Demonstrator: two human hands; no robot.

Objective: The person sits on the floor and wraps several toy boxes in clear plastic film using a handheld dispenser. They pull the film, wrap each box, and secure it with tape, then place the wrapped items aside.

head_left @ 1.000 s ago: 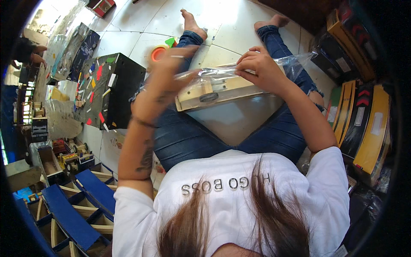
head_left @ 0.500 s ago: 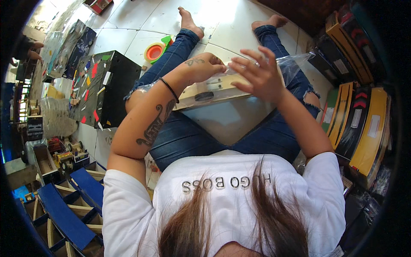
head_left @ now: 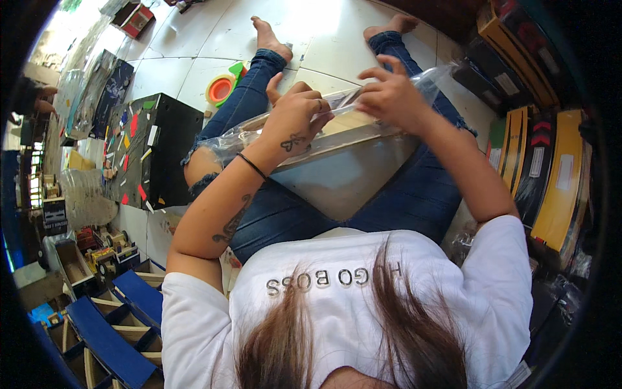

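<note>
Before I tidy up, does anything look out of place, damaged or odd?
Mainly the black box at left: coloured scraps dot it at random angles, which looks messy. The clear plastic by the right hand is wrinkled, a loose end jutting out beyond it. The jeans are torn at the left knee, perhaps by design.

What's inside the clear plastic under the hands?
A long, pale wooden piece shows through the clear plastic, its near edge visible. The left hand and right hand cover parts of it; anything beneath them, and its underside, can't be seen.
</note>
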